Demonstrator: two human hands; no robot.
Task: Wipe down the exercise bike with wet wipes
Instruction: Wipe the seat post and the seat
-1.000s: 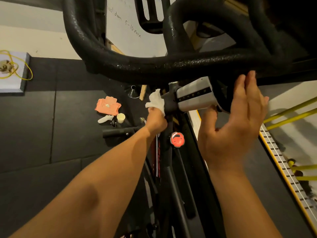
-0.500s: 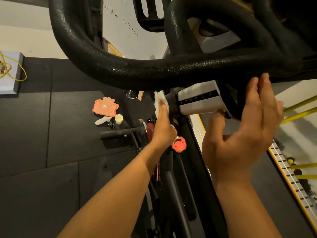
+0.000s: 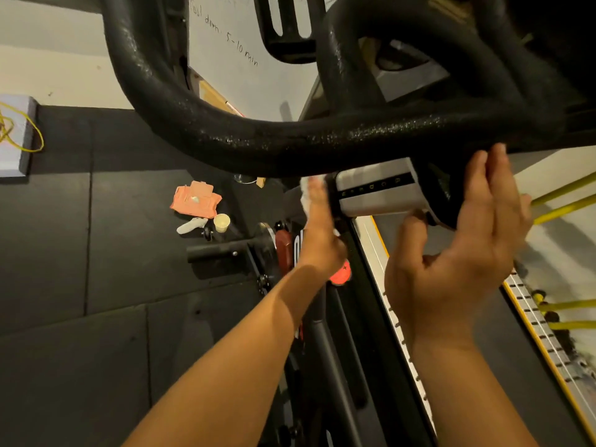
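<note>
The exercise bike's thick black handlebar (image 3: 258,146) crosses the top of the view. Below it a white-grey block (image 3: 377,191) sits on the black post, and the frame (image 3: 329,350) runs down towards me. My left hand (image 3: 319,233) holds a white wet wipe (image 3: 304,196) against the post just left of the block, fingers stretched upward. My right hand (image 3: 458,253) is raised on the block's right side. Its fingers are straight, its fingertips are at the handlebar's underside, and its thumb touches the block's lower edge. A red knob (image 3: 338,277) shows below my left wrist.
On the dark floor mats lie an orange wipes pack (image 3: 195,198), a small cup (image 3: 221,222) and a white object (image 3: 190,225). Yellow bars (image 3: 561,191) and a marked strip (image 3: 541,333) lie at the right. A whiteboard with writing (image 3: 232,43) stands behind.
My left hand slid up the post with the wipe, from a fist lower down to fingers stretched beside the block. My right hand stayed at the block as the view shifted.
</note>
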